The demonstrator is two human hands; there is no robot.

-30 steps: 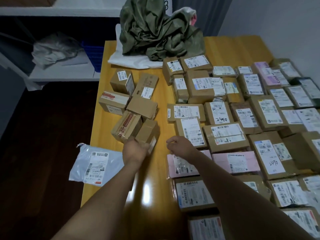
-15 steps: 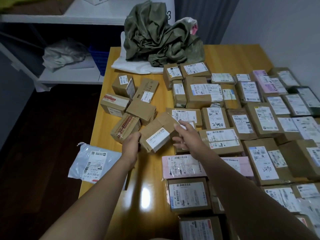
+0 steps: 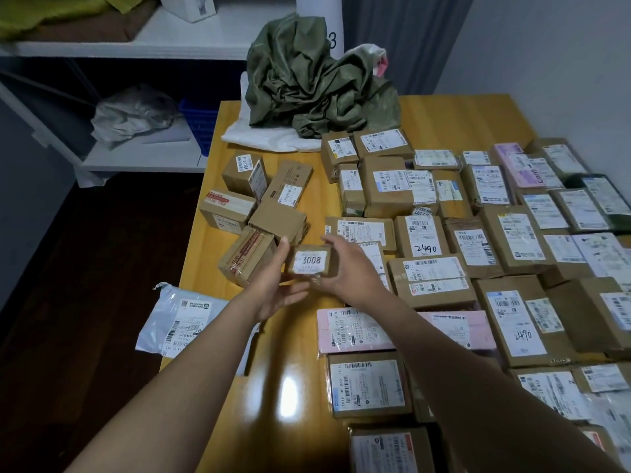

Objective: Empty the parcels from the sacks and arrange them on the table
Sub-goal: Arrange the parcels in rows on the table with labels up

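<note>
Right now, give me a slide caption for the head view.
Both hands hold a small box above a table of parcels.

both bare forearms reach forward from the bottom edge and converge toward the middle. left hand (image 3: 273,285) is palm-up, fingers curled, thumb raised along the left side of a small box (image 3: 312,261). right hand (image 3: 345,268) is knuckles-up, fingers wrapped over the box's right end. the box is pinched between the two hands.
</note>
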